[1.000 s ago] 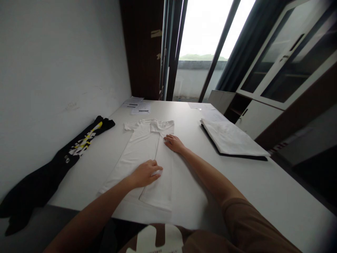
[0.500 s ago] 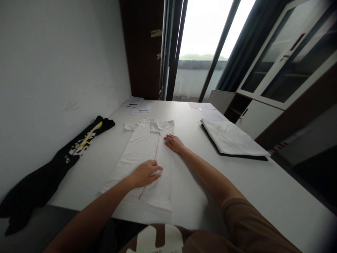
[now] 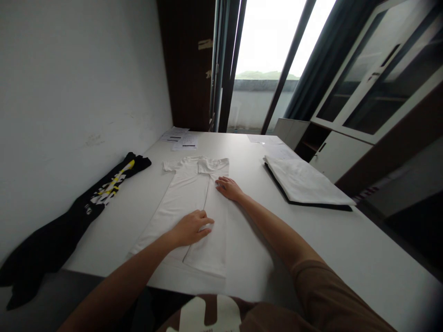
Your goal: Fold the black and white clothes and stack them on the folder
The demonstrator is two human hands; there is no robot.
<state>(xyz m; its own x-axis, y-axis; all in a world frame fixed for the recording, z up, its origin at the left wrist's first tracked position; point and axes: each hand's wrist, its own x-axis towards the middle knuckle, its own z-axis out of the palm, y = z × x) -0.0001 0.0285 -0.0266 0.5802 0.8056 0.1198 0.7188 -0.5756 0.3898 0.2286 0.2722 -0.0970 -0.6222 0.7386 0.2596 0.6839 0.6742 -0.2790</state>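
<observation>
A white T-shirt (image 3: pixel 180 198) lies on the white table in front of me, its right side folded inward over the body with the sleeve turned back on top. My left hand (image 3: pixel 194 227) rests on the folded panel near the lower middle, fingers loosely bent and apart. Farther up, at the right folded edge just below the sleeve, my right hand (image 3: pixel 229 188) lies flat with its fingers stretched out. Neither hand grips the cloth.
Along the wall on the left lies a black garment (image 3: pixel 79 221) with a yellow and white print, hanging over the table edge. A folded white cloth (image 3: pixel 308 182) sits on a black one at the right. Papers (image 3: pixel 185 139) lie at the far end of the table (image 3: pixel 256 258).
</observation>
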